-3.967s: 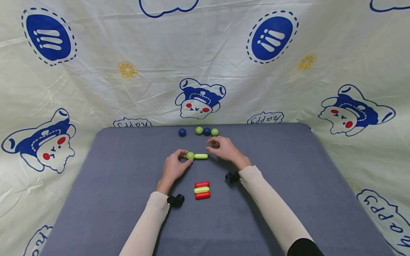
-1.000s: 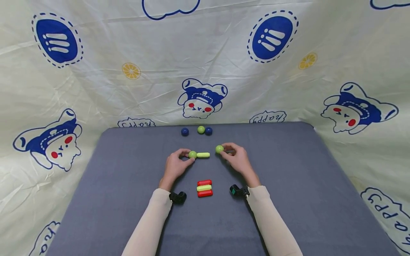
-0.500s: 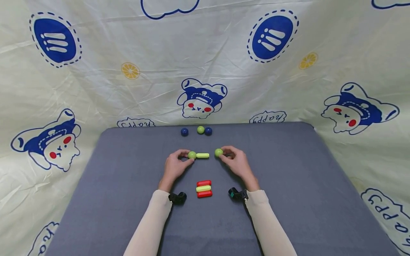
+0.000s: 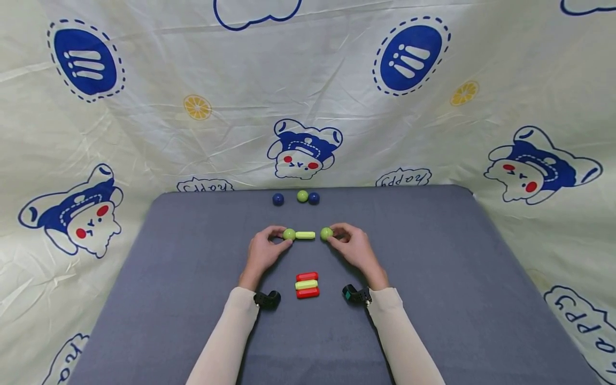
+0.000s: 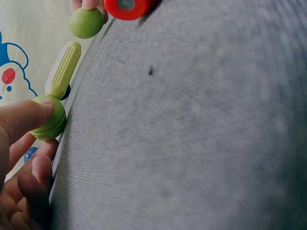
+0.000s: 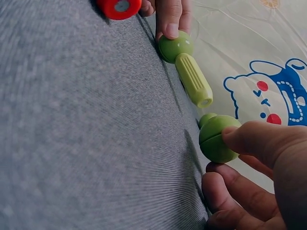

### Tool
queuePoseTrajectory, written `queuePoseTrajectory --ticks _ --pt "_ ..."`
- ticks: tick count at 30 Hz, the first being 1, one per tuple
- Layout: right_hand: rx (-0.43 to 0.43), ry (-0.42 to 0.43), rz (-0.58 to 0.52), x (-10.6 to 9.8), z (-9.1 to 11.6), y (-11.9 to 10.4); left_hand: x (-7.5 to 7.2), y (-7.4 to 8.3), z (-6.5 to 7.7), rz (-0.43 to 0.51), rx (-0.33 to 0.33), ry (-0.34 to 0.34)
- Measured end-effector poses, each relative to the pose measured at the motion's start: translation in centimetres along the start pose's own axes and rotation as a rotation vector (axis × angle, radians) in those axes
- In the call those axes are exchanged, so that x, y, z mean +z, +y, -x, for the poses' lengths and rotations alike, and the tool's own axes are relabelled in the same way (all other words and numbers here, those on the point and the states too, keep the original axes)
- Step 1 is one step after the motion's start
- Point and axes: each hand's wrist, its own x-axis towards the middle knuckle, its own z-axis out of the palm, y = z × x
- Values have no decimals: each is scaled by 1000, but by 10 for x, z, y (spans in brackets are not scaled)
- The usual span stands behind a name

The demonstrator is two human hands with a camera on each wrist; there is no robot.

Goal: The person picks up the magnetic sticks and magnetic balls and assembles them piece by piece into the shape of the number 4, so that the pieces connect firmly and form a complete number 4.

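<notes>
My left hand [image 4: 263, 250] pinches a green ball [image 4: 289, 234] between thumb and fingers. A ribbed yellow-green rod [image 4: 305, 235] joins that ball and points right, with a small metallic disc on its free end in the right wrist view. My right hand [image 4: 355, 249] pinches a second green ball [image 6: 218, 139] by its sides. This ball has a small round knob facing the rod. A narrow gap separates the knob from the rod's end. Both balls are held at or just above the grey table; contact is hard to tell.
Nearer the body lie two red rods [image 4: 307, 276] with a yellow-green rod [image 4: 306, 284] between them. Along the table's back edge sit a blue ball [image 4: 278, 199], a green ball [image 4: 302, 196] and another blue ball [image 4: 314, 199]. A printed curtain hangs behind the grey table [image 4: 409, 240].
Since four seconds ago, my right hand has taken a green ball from the back row. Over the last second it has brought that ball leftward and nearer, closer to the rod. My left hand keeps its grip.
</notes>
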Motion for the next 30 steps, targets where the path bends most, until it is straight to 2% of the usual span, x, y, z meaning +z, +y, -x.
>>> queuePoseTrajectory --ticks 30 --pt "-29 -22 67 7 0 -5 -2 -2 0 3 11 -5"
